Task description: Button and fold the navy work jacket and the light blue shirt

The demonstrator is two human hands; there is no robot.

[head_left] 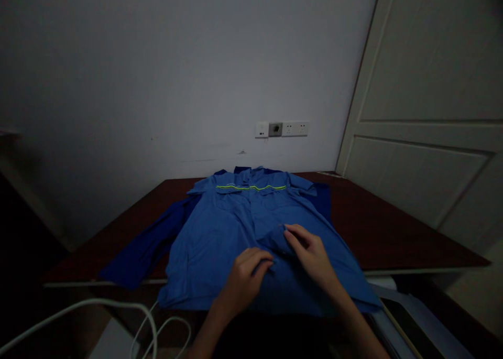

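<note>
A light blue short-sleeved work shirt (236, 228) with a yellow-green stripe across the chest lies spread on the table, its collar toward the wall and its hem hanging over the near edge. My left hand (245, 275) pinches the cloth near the lower front. Just to the right and a little farther off, my right hand (308, 249) grips a raised fold of the shirt front between thumb and fingers. Beneath the shirt lies a darker blue garment (151, 246), with one long sleeve reaching out to the left and another part showing at the right.
The dark red-brown table (377, 228) stands against a pale wall with a row of sockets (288, 129). A white panelled door (424, 165) is at the right. White cables (147, 317) loop at the lower left. Flat items (416, 317) lie below the table's right front edge.
</note>
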